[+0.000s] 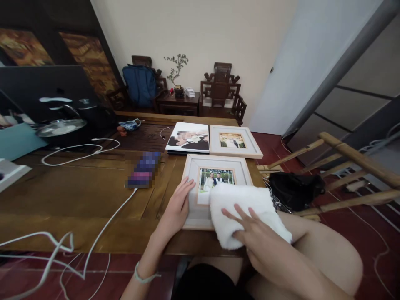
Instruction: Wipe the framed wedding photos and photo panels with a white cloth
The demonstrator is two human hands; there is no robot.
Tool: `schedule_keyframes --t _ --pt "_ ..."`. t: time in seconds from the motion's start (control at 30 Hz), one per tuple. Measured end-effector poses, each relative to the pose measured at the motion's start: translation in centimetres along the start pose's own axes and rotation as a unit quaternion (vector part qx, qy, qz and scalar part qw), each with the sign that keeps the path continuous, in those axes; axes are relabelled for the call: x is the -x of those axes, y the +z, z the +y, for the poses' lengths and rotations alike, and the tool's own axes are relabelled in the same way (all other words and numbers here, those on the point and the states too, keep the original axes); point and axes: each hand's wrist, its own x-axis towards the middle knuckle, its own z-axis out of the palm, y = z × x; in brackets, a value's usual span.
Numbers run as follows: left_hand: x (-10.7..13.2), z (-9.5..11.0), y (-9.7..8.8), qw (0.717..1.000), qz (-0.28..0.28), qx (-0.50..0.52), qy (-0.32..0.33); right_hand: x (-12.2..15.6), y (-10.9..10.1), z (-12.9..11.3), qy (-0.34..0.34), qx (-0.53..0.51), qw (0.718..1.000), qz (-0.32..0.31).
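A light wood picture frame [194, 208] with a photo of two people lies flat near the table's front edge. My left hand [176, 205] grips its left side, fingers over the rim. Under my right hand [250, 233] is a folded white fluffy cloth [250, 198], pressed on the frame's lower right part. My fingers are spread on top of the cloth, and one finger dips into its fold. The cloth hides that corner of the frame and part of the photo. Beyond it lie a second picture frame [250, 141] and a photo album [189, 143] with a pictured cover.
On the wooden table [78, 204], a phone [143, 170] is plugged into a white cable [104, 223]. A glass-lidded pot [62, 127] and a kettle [92, 114] stand at the far left. A bamboo rack [343, 156] and a black bag [295, 189] are at the right.
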Motion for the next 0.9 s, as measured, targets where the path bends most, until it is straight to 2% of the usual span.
schedule_keyframes --t 0.17,0.27,0.33,0.4,0.47,0.5,0.57,0.63,0.67,0.73,0.8,0.9 --pt "0.0 0.6 -0.3 1.0 -0.011 -0.004 -0.017 -4.9 0.3 4.8 0.027 0.048 0.989 0.138" --pt "0.0 0.8 -0.3 0.997 0.028 -0.021 -0.071 -7.5 0.3 7.5 0.091 0.095 0.966 0.223" --pt "0.1 0.6 -0.2 0.991 0.057 -0.014 -0.124 -8.0 0.4 8.5 0.129 0.101 0.955 0.248" --pt "0.0 0.5 -0.3 0.981 0.069 0.047 -0.174 -7.5 0.7 8.6 0.136 0.088 0.956 0.244" --pt "0.0 0.7 -0.6 0.956 0.069 0.155 -0.241 -6.0 1.1 8.0 0.106 0.077 0.967 0.217" --pt "0.0 1.1 -0.8 0.932 0.063 0.215 -0.284 -5.1 1.4 7.4 0.082 0.073 0.974 0.198" --pt "0.1 2.1 -1.4 0.868 0.035 0.312 -0.385 -3.2 1.9 5.9 0.033 0.068 0.984 0.16" --pt "0.4 3.3 -1.9 0.819 -0.017 0.376 -0.433 -1.5 2.3 4.3 -0.01 0.057 0.989 0.136" --pt "0.6 3.9 -2.0 0.801 -0.019 0.39 -0.453 -0.8 2.5 3.6 -0.03 0.049 0.99 0.131" --pt "1.1 4.8 -2.2 0.79 0.003 0.398 -0.467 0.3 2.6 2.9 -0.065 0.027 0.988 0.134" --pt "1.6 5.4 -2.4 0.791 0.038 0.39 -0.471 1.2 2.6 3.3 -0.083 -0.002 0.983 0.164" --pt "1.9 5.6 -3.5 0.784 0.072 0.377 -0.489 2.8 2.6 6.0 -0.059 -0.038 0.961 0.268"
